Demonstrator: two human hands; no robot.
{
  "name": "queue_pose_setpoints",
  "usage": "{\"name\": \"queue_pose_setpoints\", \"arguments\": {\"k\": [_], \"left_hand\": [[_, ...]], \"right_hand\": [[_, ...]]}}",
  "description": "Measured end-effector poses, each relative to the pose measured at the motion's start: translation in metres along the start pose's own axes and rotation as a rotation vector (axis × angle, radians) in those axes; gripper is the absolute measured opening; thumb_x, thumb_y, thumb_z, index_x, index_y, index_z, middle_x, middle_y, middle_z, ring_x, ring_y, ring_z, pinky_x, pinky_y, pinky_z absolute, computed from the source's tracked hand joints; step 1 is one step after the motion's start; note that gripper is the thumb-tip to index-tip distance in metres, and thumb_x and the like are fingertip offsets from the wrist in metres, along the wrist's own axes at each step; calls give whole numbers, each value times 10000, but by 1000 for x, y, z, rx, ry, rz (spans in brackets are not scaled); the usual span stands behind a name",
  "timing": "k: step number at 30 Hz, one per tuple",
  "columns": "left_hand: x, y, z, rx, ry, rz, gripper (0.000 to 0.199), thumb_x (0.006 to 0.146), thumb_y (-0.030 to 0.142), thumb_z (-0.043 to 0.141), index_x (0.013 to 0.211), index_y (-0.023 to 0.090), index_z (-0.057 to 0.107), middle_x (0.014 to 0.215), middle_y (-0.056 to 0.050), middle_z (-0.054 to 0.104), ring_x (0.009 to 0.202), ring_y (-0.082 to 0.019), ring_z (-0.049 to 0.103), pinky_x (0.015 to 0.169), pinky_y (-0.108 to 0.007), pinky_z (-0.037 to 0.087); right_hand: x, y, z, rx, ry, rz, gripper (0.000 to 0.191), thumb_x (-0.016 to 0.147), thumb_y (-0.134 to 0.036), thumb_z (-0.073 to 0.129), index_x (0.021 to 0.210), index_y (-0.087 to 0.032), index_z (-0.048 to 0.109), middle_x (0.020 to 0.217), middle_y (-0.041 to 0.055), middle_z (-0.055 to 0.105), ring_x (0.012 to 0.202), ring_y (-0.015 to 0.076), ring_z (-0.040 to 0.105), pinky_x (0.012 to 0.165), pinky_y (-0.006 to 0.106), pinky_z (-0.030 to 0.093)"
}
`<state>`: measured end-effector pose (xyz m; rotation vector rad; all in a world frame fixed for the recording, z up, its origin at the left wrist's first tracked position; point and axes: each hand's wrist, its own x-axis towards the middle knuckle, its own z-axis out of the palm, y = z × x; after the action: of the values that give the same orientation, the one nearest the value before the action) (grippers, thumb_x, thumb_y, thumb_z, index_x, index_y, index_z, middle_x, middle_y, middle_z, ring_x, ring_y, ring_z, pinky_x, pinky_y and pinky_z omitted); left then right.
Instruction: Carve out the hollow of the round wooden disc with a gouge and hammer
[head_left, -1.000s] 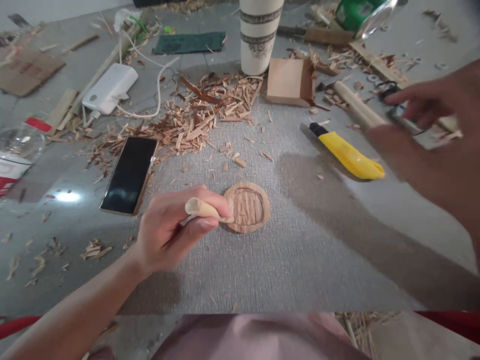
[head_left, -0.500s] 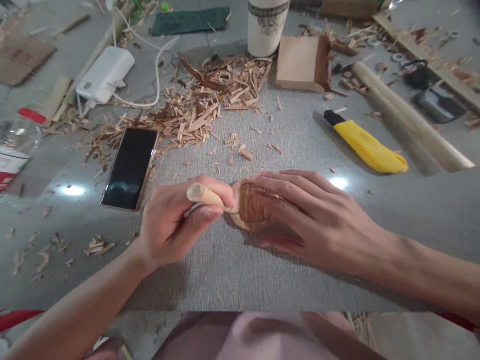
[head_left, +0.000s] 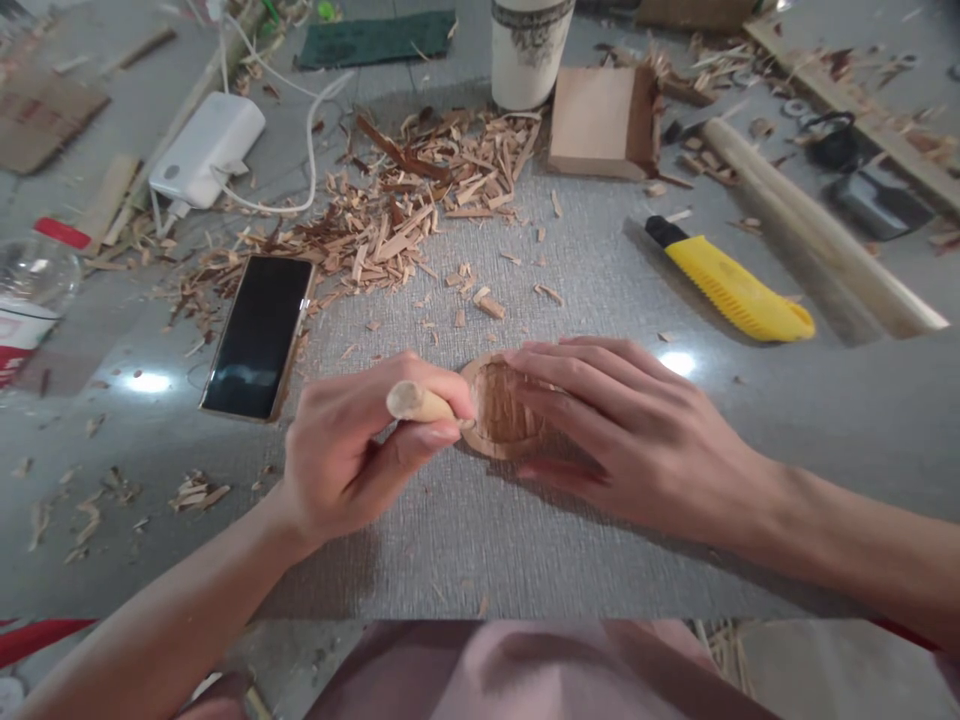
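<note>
My left hand (head_left: pixel 367 440) is closed around the pale wooden handle (head_left: pixel 416 402) of a carving tool. Its working end meets the left rim of a round wooden piece (head_left: pixel 506 446); the tip is mostly hidden by my fingers. The piece lies flat on the table, with a rough, darker brown hollow in its middle and a lighter rim. My right hand (head_left: pixel 637 430) holds the piece from the right, its fingers stretched over the far and right side and the thumb by the near edge. Those fingers cover the right part of the piece.
Wood shavings (head_left: pixel 405 220) are heaped beyond the hands. A phone (head_left: pixel 259 335) and a white power adapter (head_left: pixel 208 150) lie left, near a bottle (head_left: pixel 37 290). On the right are a yellow utility knife (head_left: pixel 739 285) and a wooden rod (head_left: pixel 825 225). A paper cup (head_left: pixel 529 60) and cardboard box (head_left: pixel 589 120) stand behind.
The tool's handle has tipped up a little and shifted slightly right with my left hand. My right hand and the wooden piece stay nearly in place.
</note>
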<state>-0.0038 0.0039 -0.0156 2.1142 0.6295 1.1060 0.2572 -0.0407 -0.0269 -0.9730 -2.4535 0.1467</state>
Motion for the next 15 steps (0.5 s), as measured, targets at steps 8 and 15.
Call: {"name": "queue_pose_setpoints", "arguments": {"k": [8, 15], "left_hand": [[0, -2, -1, 17, -32, 2, 220, 1106, 289, 582, 910, 223, 657, 876, -28, 762, 691, -140, 674, 693, -326, 596], [-4, 7, 2, 77, 21, -91, 158, 1083, 266, 637, 935, 227, 672, 872, 0, 752, 564, -82, 576, 650, -292, 575]], "right_hand": [[-1, -2, 1, -40, -14, 7, 248, 1016, -330, 702, 1143, -121, 741, 1401, 170, 735, 1277, 330, 709, 1070, 509, 599], [-2, -4, 2, -82, 13, -26, 180, 999, -251, 718, 1087, -96, 743, 1359, 180, 755, 1244, 331, 730, 1045, 502, 618]]}}
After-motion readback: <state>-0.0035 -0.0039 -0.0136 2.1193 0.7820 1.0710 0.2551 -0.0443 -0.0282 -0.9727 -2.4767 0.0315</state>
